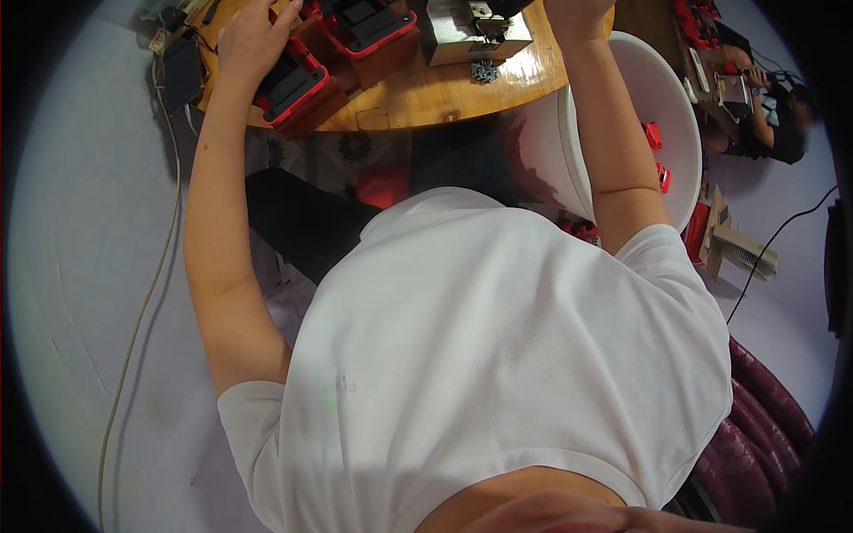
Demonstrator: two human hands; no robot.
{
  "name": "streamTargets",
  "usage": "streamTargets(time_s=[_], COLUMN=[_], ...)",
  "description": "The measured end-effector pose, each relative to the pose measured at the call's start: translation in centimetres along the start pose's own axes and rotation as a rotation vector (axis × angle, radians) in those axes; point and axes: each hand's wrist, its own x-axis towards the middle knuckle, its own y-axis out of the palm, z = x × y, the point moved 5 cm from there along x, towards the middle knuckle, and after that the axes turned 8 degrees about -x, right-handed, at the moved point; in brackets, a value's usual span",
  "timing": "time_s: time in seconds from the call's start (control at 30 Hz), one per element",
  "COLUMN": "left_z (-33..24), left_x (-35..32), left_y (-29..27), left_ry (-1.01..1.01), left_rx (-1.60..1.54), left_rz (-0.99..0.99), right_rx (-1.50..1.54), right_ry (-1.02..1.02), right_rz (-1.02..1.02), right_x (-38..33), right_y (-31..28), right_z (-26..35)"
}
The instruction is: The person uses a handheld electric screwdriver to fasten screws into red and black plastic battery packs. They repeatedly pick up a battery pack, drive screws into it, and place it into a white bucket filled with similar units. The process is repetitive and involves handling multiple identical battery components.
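Observation:
My left hand (251,37) reaches over the left side of the table, next to red-and-black plastic housings. Its visible fingers are stretched out and apart, partly cut off by the top edge; I see nothing held in them. One housing (298,89) lies just below this hand, and another housing (362,27) sits to its right. My right hand (576,19) is at the top edge, right of a metal box-shaped device (449,40); its fingers are out of view. In front of that device lies a small pile of screws (484,71).
The wooden table (400,108) has a curved near edge. A large white tub (682,89) with red parts inside stands beside my right forearm. A cable (142,320) runs down the left. Another person (771,115) sits at the far right, near a cardboard piece (718,229).

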Motion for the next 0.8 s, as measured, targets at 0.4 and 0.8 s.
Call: streamTargets(time_s=[0.4, 0.8], left_z=[-0.5, -1.9], left_x=[0.0, -0.1], left_y=[-0.3, -0.8], left_ry=[-0.02, -0.052], left_rx=[-0.012, -0.026], left_rz=[0.02, 0.04], right_rx=[-0.044, 0.398], right_ry=[-0.035, -0.005], right_rz=[-0.082, -0.03], right_x=[-3.1, -0.6], right_y=[-1.0, 8.1], right_z=[-0.6, 2.5])
